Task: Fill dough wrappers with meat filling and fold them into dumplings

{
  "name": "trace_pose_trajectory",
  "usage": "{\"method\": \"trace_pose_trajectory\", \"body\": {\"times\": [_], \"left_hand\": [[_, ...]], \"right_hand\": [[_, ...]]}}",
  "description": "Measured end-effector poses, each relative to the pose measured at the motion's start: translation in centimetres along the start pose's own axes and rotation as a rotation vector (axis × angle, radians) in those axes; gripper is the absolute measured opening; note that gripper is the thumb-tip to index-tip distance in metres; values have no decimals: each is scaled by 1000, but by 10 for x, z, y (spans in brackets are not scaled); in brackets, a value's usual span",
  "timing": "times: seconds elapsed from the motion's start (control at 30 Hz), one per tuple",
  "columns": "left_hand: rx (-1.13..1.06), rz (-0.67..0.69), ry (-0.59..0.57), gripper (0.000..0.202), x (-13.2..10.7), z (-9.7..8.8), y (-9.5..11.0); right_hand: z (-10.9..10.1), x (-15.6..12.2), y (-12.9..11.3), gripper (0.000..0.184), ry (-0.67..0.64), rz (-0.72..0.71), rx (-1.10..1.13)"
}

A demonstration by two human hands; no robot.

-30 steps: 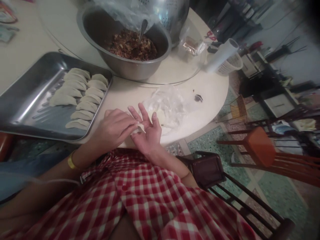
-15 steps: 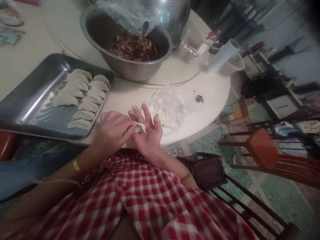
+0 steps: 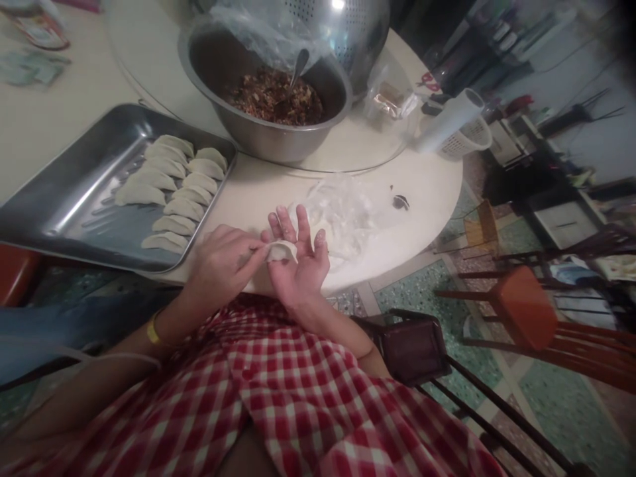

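A pale dumpling (image 3: pixel 281 251), folded into a half-moon, lies across the palm side of my right hand (image 3: pixel 302 262). That hand is turned palm up, with its fingers spread and flour on the fingertips. My left hand (image 3: pixel 221 260) is closed, its thumb and forefinger pinching the dumpling's left end. To the left stands a metal tray (image 3: pixel 64 192) with several finished dumplings (image 3: pixel 185 207) in two rows. Beyond my hands a steel bowl (image 3: pixel 278 138) holds brown minced filling (image 3: pixel 278 99) with a spoon (image 3: pixel 298 69) stuck in it.
A crumpled clear plastic bag (image 3: pixel 345 215) lies right of my hands, with a small dark scrap (image 3: pixel 400 202) farther right. Behind the bowl is a metal colander (image 3: pixel 360 40). A plastic roll (image 3: pixel 454 119) and a white basket (image 3: pixel 472 138) stand near the table edge. Chairs (image 3: pixel 527 308) stand at right.
The dumpling shows more fully between my hands, and my left hand still pinches its end. The whole view has shifted slightly, so the tray and bowl sit farther right.
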State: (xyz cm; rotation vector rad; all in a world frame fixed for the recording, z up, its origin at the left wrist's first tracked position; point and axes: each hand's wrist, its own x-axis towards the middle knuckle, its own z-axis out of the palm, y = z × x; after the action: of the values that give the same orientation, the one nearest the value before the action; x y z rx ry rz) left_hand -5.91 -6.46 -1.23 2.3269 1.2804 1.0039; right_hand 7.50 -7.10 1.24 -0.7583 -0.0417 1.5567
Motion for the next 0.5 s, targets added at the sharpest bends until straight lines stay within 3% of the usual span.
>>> {"method": "trace_pose_trajectory", "body": {"times": [0.23, 0.5], "left_hand": [[-90, -14, 25, 17, 1, -6, 0], [-86, 42, -63, 21, 2, -30, -5]], "right_hand": [[1, 1, 2, 46, -2, -13, -7], [7, -1, 23, 44, -163, 105, -65]]}}
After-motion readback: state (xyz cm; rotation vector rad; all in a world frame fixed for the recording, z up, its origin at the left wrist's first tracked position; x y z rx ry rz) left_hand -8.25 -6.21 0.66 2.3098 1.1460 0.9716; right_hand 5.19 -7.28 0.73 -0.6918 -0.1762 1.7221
